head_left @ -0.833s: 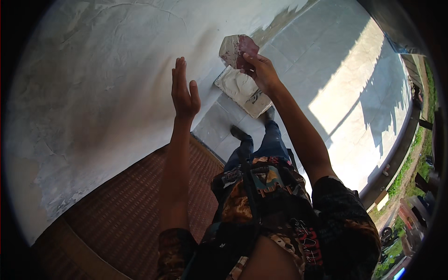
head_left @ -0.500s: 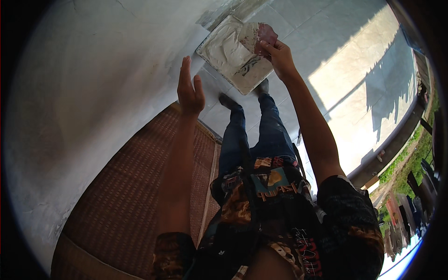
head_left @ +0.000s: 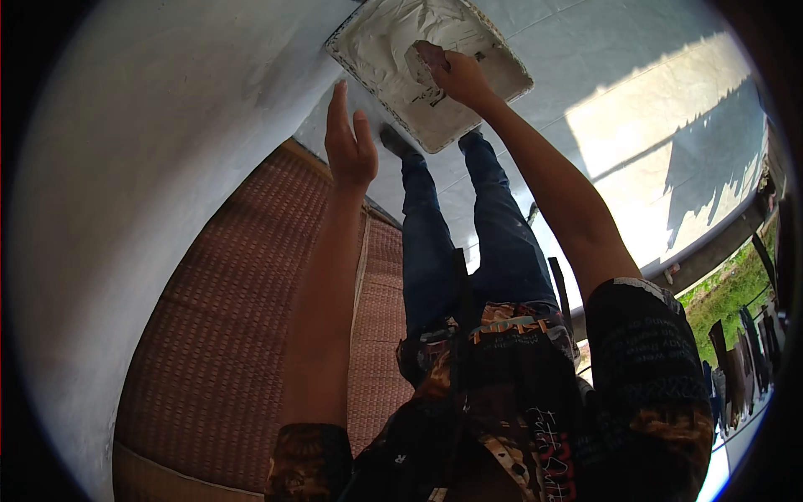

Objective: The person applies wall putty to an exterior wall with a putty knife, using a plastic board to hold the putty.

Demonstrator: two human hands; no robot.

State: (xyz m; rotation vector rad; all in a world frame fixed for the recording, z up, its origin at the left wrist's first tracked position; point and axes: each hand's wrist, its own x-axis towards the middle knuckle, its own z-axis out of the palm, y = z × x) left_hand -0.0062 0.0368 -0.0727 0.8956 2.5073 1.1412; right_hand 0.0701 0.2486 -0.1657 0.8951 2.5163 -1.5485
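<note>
Wall point(head_left: 142, 167): pale, plastered; fills the left third of the frame, curved by the lens.
Mat point(head_left: 226, 335): reddish-brown woven floor covering, lower left to centre, foot of the wall.
Left hand point(head_left: 350, 146): centre-left, upper half; open, fingers straight and together, pointing up the frame; holds nothing. Fingertips near the lower left edge of the tray; contact cannot be told.
Tray point(head_left: 360, 58): shallow, rectangular, light rim, top centre of frame, lying on the floor; filled with white paste.
Paste point(head_left: 393, 38): white, wet-looking, uneven ridges across the tray.
Right hand point(head_left: 456, 75): top centre, right of the left hand; inside the tray, fingers curled around a small dark-tipped tool point(head_left: 428, 54), its end in the paste. Kind of tool too small to tell.
Legs point(head_left: 460, 243): blue jeans, centre, feet just below the tray.
Floor point(head_left: 619, 100): pale tiles, upper right, sunlit patch with shadows.
</note>
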